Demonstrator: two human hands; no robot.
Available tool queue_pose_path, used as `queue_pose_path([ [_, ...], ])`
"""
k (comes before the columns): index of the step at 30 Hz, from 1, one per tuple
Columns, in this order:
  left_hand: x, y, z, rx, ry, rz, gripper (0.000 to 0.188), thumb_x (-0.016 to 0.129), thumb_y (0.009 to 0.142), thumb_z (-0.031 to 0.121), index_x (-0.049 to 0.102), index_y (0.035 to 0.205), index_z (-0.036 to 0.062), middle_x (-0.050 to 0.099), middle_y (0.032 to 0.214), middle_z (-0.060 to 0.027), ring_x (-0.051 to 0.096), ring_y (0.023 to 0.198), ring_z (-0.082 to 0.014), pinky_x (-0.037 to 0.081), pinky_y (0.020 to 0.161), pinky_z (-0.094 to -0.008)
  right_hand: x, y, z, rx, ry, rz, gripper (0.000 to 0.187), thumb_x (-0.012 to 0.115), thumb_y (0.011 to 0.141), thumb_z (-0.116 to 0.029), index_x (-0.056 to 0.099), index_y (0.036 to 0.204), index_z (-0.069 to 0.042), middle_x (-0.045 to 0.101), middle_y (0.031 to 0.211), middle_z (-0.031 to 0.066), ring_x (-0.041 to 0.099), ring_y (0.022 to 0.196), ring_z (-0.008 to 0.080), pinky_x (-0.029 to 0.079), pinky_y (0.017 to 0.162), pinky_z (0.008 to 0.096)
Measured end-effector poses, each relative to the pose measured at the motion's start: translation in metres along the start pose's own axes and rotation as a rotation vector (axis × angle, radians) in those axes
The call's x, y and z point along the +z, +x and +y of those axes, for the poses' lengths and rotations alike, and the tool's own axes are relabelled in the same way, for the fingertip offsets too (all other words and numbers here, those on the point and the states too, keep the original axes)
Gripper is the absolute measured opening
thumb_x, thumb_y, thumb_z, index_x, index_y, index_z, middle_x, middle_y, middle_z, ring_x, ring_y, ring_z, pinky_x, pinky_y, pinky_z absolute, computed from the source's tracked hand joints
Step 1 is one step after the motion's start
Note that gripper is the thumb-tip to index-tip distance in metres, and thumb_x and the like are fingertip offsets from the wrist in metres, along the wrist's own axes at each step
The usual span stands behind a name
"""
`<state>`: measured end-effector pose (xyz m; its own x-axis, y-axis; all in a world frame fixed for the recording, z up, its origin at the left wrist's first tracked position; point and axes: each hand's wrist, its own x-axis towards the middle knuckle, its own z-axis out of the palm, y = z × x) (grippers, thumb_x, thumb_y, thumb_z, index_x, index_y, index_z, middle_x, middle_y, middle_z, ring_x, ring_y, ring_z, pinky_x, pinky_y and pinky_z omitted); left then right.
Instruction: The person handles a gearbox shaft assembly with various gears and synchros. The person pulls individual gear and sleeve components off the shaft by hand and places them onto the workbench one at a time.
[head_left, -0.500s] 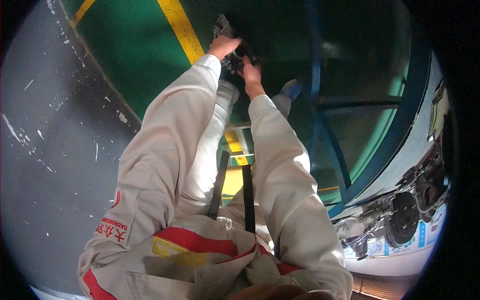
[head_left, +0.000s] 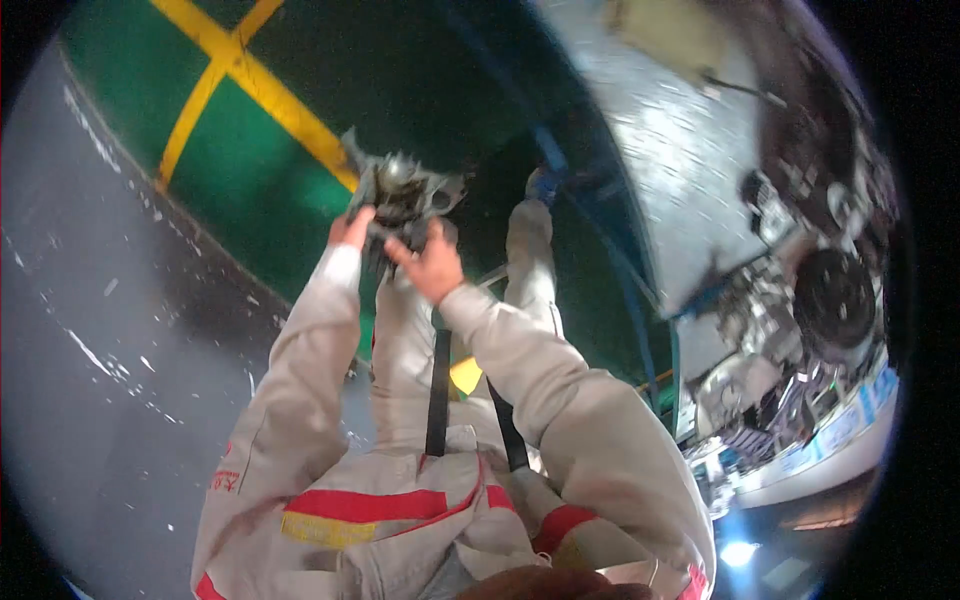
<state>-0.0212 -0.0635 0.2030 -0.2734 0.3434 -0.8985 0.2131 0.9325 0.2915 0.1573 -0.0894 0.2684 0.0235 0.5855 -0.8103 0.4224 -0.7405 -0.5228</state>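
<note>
I carry a grey cast-metal machine part (head_left: 405,185) in front of my legs, above the floor. Its outline is jagged, with arms and a ring-shaped opening at the right end; its exact kind cannot be made out. My left hand (head_left: 350,228) grips its near left side, fingers closed. At its near right edge, my right hand (head_left: 432,265) is closed on a dark portion of the same part. Both hands are slightly blurred, and the fingers under the part are hidden.
On the right stands a metal-topped workbench (head_left: 680,150) with a blue frame (head_left: 545,145). Metal assemblies (head_left: 755,305) and a black round part (head_left: 835,298) lie on it. Yellow lines (head_left: 285,115) cross the green floor; scuffed grey floor (head_left: 120,400) lies left.
The metal part has come nearer to my body and a little left, still in both hands. My view has turned, and more of the workbench shows at right.
</note>
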Motion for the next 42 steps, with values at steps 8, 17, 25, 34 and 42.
queue_pose_path([
  [8, -0.097, -0.264, 0.109, 0.033, 0.047, -0.03, 0.056, 0.07, 0.074, 0.038, 0.056, 0.113, 0.0007, 0.064, 0.1, -0.0116, 0.064, 0.085, -0.0249, 0.051, 0.062, -0.038, -0.108, -0.233, -0.123, -0.212, 0.509, -0.275, 0.099, 0.072, 0.075, -0.043, 0.014, 0.132, 0.014, 0.033, 0.13, 0.0343, 0.032, 0.125, 0.0414, 0.027, 0.106, 0.0412],
  [17, -0.079, -0.474, 0.28, 0.27, 0.558, -0.065, 0.062, 0.061, 0.072, 0.052, 0.063, 0.111, 0.0033, 0.067, 0.093, -0.0088, 0.063, 0.083, -0.0204, 0.049, 0.051, -0.037, -0.247, -0.372, -0.193, -0.203, 1.233, -0.69, 0.091, 0.073, 0.078, -0.027, 0.011, 0.137, 0.004, 0.044, 0.128, 0.0127, 0.042, 0.119, 0.0179, 0.032, 0.102, 0.0303],
  [25, 0.009, -0.47, 0.385, 0.379, 0.754, 0.07, 0.058, 0.062, 0.068, 0.055, 0.067, 0.098, 0.005, 0.067, 0.089, -0.0113, 0.064, 0.073, -0.0253, 0.048, 0.051, -0.0378, -0.329, -0.339, -0.212, -0.251, 1.362, -0.577, 0.05, 0.071, 0.078, -0.02, 0.039, 0.115, -0.01, 0.051, 0.114, 0.0037, 0.045, 0.105, 0.0142, 0.032, 0.092, 0.0319],
  [34, 0.094, -0.457, 0.497, 0.59, 1.051, -0.103, 0.077, 0.063, 0.061, 0.062, 0.066, 0.105, -0.0005, 0.064, 0.105, -0.0196, 0.063, 0.09, -0.0315, 0.051, 0.073, -0.0397, -0.361, -0.253, -0.234, -0.406, 1.594, -0.401, 0.021, 0.062, 0.085, -0.018, 0.058, 0.103, -0.008, 0.059, 0.106, 0.0037, 0.053, 0.1, 0.0146, 0.04, 0.085, 0.0284],
  [42, 0.15, -0.411, 0.561, 0.645, 1.288, -0.255, 0.075, 0.062, 0.063, 0.06, 0.063, 0.11, 0.0019, 0.062, 0.108, -0.019, 0.063, 0.092, -0.0332, 0.052, 0.073, -0.0406, -0.381, -0.182, -0.241, -0.437, 1.681, -0.256, 0.028, 0.06, 0.085, -0.015, 0.053, 0.111, -0.007, 0.059, 0.106, 0.0071, 0.056, 0.094, 0.0205, 0.045, 0.081, 0.0284],
])
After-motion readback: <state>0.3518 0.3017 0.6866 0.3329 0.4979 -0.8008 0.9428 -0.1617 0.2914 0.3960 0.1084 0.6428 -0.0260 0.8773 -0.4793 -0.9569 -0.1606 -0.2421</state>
